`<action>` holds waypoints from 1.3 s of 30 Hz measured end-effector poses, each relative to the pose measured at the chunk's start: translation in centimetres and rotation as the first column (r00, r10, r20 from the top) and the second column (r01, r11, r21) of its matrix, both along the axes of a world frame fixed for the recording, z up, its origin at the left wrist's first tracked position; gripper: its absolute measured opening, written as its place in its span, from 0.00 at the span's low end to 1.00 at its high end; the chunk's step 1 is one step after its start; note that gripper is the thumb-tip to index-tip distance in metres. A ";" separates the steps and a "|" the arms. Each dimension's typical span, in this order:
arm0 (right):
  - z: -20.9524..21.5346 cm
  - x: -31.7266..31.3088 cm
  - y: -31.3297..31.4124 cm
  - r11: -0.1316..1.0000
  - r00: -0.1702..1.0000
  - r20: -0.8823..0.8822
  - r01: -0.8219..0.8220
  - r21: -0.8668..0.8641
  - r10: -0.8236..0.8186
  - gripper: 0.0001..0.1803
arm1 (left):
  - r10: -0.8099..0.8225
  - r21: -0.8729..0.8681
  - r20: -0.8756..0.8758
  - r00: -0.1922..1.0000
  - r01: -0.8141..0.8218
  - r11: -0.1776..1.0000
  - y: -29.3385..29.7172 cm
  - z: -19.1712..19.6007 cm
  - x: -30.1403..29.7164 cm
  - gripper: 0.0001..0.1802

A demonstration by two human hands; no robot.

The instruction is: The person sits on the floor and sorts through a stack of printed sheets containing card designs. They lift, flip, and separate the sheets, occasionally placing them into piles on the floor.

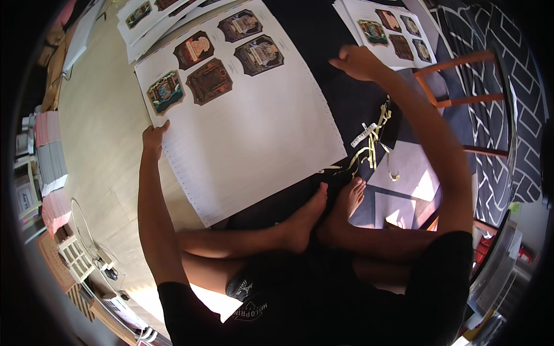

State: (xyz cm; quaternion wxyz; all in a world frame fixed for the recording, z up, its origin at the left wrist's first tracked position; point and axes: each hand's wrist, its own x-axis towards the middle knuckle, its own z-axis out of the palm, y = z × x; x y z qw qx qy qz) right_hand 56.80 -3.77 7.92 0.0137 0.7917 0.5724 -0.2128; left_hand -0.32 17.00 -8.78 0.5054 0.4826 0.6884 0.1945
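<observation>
A large white sheet [259,127] with several dark, ornate label designs printed on its far part lies in front of my crossed legs. My left hand [154,139] holds its left edge, the thumb on top and the other fingers out of sight beneath. My right hand [359,62] is raised beyond the sheet's right edge with its fingers curled in. Whether anything is pinched there cannot be made out. Close beside that hand, a second stack of printed sheets [398,10] lies at the far right, showing similar labels.
More printed sheets [134,41] are piled at the far left. Yellowish paper strips [372,151] and a white strip [363,135] lie right of the sheet, near my feet [350,199]. A wooden chair [461,62] stands right; paper stacks [51,153] and a cable [81,222] line the left.
</observation>
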 end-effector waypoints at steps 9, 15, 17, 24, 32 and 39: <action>10.7 -3.3 -17.2 0.931 0.963 0.127 -0.187 -0.314 0.237 0.21 | -0.028 0.070 -0.386 0.922 0.060 0.996 0.3 2.0 -1.4 0.26; 1.9 -7.0 -22.8 0.994 0.956 -0.277 0.104 0.016 -0.096 0.14 | 0.010 0.392 -0.460 0.888 0.192 0.900 -5.0 5.0 2.9 0.44; -5.3 -8.5 -24.0 0.992 0.959 -0.267 0.071 -0.108 -0.098 0.17 | -0.035 0.463 -0.441 0.897 0.260 0.847 -7.0 6.5 1.8 0.40; -11.5 -10.8 -24.4 0.969 0.883 -0.398 0.225 -0.105 -0.248 0.17 | -0.304 0.471 -0.299 0.904 0.417 0.777 -16.0 7.6 1.8 0.28; -10.1 -5.9 -29.0 0.942 0.892 -0.308 0.293 -0.164 -0.331 0.28 | -0.445 0.422 -0.105 0.889 0.445 0.790 -24.7 9.1 6.6 0.21; -6.8 -11.1 -23.6 0.971 0.930 -0.290 0.239 0.015 -0.225 0.16 | -0.383 0.423 -0.078 0.920 0.379 0.823 -26.3 8.4 5.7 0.17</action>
